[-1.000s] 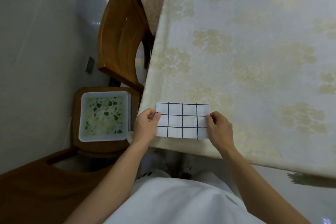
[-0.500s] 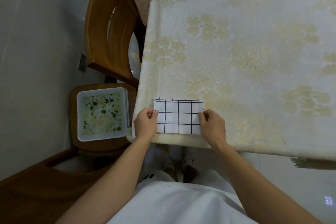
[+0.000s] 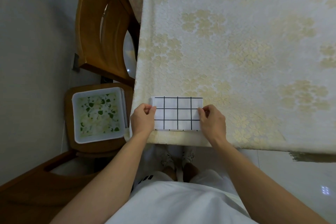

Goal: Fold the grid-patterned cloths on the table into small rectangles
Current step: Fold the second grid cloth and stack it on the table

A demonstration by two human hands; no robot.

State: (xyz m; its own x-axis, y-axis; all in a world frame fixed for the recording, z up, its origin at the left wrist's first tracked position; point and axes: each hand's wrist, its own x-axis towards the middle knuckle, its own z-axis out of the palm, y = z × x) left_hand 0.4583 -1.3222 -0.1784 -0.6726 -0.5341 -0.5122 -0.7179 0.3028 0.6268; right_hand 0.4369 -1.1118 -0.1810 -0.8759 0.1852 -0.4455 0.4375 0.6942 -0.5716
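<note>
A white cloth with a black grid (image 3: 177,113) lies folded into a small rectangle at the table's near left corner. My left hand (image 3: 142,119) pinches its left edge between thumb and fingers. My right hand (image 3: 212,122) pinches its right edge the same way. The cloth lies flat on the cream floral tablecloth (image 3: 236,42), close to the front edge.
A wooden chair (image 3: 103,29) stands against the table's left side. Below it, a white square tray with a green leaf pattern (image 3: 98,116) sits on a wooden stool (image 3: 70,107). My feet show on the tiled floor under the table edge.
The view has tilted down and the cloths at the far edge have left the frame. Both hands stay on the folded cloth's ends, now pinching them; the cloth sits slightly nearer the front edge.
</note>
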